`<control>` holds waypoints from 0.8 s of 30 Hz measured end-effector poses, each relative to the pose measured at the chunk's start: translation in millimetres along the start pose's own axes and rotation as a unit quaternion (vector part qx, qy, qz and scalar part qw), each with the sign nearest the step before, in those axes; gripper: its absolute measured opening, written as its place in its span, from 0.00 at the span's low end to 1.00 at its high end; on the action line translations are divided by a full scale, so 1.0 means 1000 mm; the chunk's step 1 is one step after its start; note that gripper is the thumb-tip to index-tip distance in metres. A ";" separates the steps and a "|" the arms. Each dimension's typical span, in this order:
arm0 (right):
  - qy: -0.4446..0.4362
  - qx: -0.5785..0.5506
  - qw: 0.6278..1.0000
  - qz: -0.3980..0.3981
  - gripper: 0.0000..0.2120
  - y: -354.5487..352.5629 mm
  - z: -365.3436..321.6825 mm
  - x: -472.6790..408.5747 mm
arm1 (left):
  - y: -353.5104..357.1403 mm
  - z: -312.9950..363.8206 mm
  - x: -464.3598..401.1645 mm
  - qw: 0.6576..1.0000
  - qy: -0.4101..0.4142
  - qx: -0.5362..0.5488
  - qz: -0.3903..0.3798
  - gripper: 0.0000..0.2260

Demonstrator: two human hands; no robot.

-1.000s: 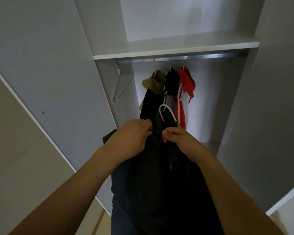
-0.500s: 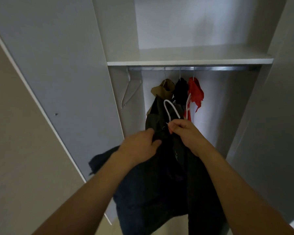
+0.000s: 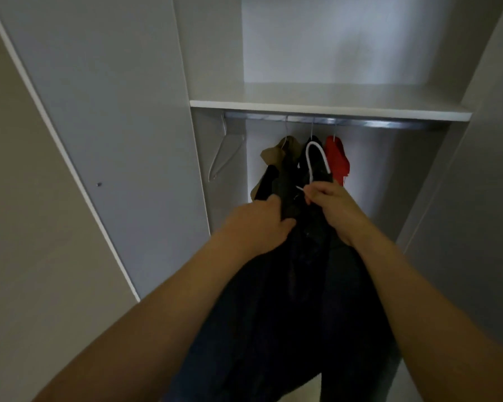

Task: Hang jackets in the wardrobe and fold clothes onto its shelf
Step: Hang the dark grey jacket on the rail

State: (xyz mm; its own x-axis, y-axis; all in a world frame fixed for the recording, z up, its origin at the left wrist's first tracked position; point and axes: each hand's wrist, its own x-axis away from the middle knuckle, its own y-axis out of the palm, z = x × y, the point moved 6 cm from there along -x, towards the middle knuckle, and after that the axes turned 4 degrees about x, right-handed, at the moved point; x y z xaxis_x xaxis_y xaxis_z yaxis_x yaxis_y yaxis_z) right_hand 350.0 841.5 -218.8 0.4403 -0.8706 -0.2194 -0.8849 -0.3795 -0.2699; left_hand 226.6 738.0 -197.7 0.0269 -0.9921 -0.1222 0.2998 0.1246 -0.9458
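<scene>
A dark jacket [image 3: 288, 300] hangs from both my hands in front of the open wardrobe. My left hand [image 3: 256, 224] grips its collar on the left side. My right hand [image 3: 334, 204] is closed on the neck of a white hanger [image 3: 317, 158] set inside the jacket, its hook standing up below the metal rail [image 3: 360, 122]. On the rail behind hang a tan garment [image 3: 276, 153], a black one [image 3: 302, 158], partly hidden by the hook, and a red one [image 3: 337, 161].
An empty white hanger [image 3: 224, 158] hangs at the rail's left end. A white shelf [image 3: 328, 107] runs above the rail. The open wardrobe door [image 3: 99, 111] stands at my left, and another panel [image 3: 482, 198] at my right.
Both hands have lifted the jacket and hanger higher and closer to the rail. The hook now reaches the level of the hung clothes. The view has moved nearer to the wardrobe.
</scene>
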 end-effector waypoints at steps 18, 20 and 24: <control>-0.052 0.186 0.981 0.015 0.15 -0.036 -0.033 -0.007 | 0.026 -0.006 0.014 0.975 0.057 0.213 -0.011 0.19; -0.021 0.202 0.979 0.021 0.13 -0.047 -0.025 -0.009 | 0.027 -0.023 0.026 0.986 0.073 0.140 -0.053 0.17; 0.011 0.146 0.986 0.078 0.16 -0.054 -0.019 -0.009 | 0.038 -0.036 0.031 0.979 0.043 0.112 -0.166 0.16</control>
State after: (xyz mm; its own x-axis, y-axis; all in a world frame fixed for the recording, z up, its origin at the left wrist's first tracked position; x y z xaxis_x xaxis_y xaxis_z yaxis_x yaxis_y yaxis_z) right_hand 390.7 864.3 -184.6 0.2950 -0.9195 -0.2598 -0.8591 -0.1363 -0.4932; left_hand 205.1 712.1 -248.6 -0.1849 -0.9716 0.1475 0.4810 -0.2204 -0.8486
